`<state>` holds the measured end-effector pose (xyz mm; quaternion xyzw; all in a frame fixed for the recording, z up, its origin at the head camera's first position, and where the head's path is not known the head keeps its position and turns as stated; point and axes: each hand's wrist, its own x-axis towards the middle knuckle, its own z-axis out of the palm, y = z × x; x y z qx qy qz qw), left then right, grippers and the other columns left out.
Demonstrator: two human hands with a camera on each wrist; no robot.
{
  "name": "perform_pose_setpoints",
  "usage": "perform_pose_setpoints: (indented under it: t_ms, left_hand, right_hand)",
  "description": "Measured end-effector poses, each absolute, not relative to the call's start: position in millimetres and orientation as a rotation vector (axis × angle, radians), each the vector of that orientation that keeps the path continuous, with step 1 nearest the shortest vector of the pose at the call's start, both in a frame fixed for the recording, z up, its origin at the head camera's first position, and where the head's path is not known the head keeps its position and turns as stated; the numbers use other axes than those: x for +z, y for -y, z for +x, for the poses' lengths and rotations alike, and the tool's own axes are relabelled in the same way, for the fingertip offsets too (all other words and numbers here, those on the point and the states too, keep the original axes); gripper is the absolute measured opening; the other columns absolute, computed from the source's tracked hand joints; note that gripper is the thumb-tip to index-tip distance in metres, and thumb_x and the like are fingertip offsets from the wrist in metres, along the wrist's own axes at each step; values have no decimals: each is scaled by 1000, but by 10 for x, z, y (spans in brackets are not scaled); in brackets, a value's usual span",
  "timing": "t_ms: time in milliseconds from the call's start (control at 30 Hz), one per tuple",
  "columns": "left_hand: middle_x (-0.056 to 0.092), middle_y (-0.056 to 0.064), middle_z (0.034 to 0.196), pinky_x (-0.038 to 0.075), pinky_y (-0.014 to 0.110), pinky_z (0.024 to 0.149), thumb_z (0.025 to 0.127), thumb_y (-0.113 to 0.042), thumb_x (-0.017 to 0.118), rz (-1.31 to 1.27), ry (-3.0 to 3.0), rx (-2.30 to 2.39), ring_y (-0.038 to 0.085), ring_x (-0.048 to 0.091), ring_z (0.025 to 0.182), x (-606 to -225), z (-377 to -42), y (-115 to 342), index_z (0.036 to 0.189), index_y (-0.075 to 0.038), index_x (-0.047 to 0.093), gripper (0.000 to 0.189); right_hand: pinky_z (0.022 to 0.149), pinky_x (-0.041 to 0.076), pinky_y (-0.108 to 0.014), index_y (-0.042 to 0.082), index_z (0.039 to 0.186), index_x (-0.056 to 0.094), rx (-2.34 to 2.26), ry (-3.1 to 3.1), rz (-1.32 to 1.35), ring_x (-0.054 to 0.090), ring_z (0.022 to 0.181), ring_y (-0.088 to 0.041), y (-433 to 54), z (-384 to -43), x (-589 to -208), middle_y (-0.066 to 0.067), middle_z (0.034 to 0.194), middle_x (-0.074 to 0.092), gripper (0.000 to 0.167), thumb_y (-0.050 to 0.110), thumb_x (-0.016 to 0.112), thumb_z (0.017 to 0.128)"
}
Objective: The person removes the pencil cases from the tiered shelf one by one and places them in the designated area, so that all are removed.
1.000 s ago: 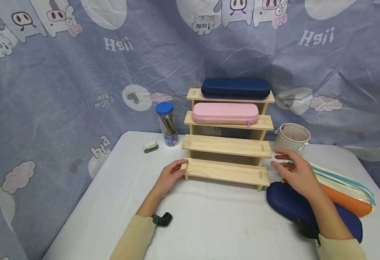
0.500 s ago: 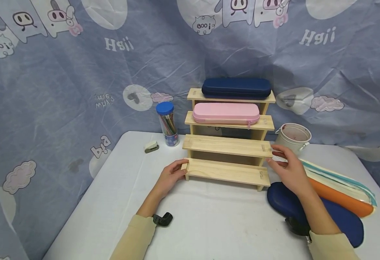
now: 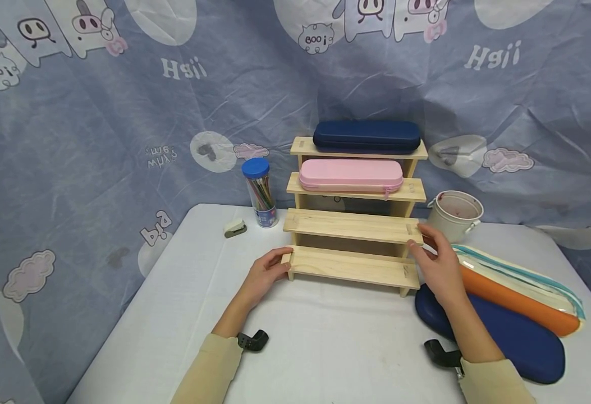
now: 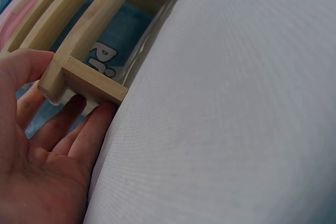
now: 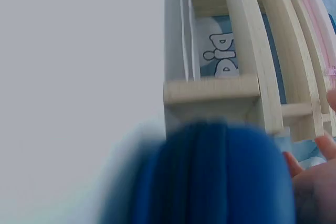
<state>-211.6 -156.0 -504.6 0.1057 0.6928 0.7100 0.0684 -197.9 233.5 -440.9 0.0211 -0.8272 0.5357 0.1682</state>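
Note:
A tiered wooden desk rack stands on the white table. My left hand grips the left end of its lowest shelf. In the left wrist view, the thumb lies on the shelf's edge and the other fingers curl against the end support. My right hand holds the right end of the second shelf from the bottom, fingertips around its corner. The right wrist view shows only part of that hand at the edge. A navy pencil case lies on the top shelf, a pink pencil case below it.
Right of the rack lie a larger navy case and an orange, clear-topped pouch, with a white bucket behind. A blue-lidded tube of pencils and a small stapler stand to the left. Patterned cloth hangs behind.
My right hand has moved left from above the pouch to the right end of the rack's second shelf from the bottom. The left hand and the rack stay where they were.

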Motion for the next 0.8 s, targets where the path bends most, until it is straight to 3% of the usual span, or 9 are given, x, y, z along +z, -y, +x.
perform_pose_setpoints:
  t_ms: [267, 333, 533, 800]
  left_hand:
    - [53, 8, 135, 53, 37, 88, 93, -14, 64, 311, -2098, 2134, 23, 57, 116, -5044, -2112, 1562, 128, -17, 61, 35]
    - [53, 8, 135, 53, 37, 87, 93, -14, 64, 312, -2102, 2130, 23, 57, 116, -5042, -2112, 1561, 128, -17, 60, 36]
    - [52, 10, 137, 53, 36, 87, 92, -16, 65, 323, -2102, 2135, 24, 56, 116, -5039, -2109, 1558, 129, -15, 60, 37]
    - [51, 11, 137, 52, 36, 88, 93, -17, 66, 333, -2106, 2127, 24, 56, 117, -5045, -2110, 1566, 130, -14, 59, 39]
  right_hand:
    - [108, 34, -40, 13, 141, 46, 1702, 2224, -38, 34, 135, -20, -2190, -2020, -4456, -7, 147, 39, 52, 33, 61, 95]
    - [108, 35, -38, 16, 143, 44, 1726, 2228, -55, 34, 135, -21, -2161, -2023, -4481, -6, 150, 35, 55, 35, 61, 95]
    - [89, 41, -12, 18, 146, 37, 1738, 2196, -68, 48, 119, -20, -2073, -2028, -4536, -9, 143, 42, 57, 29, 61, 96]
    - [69, 43, -17, 21, 146, 37, 1692, 2211, -133, 50, 103, -14, -2018, -2014, -4528, -10, 135, 49, 51, 32, 54, 98]
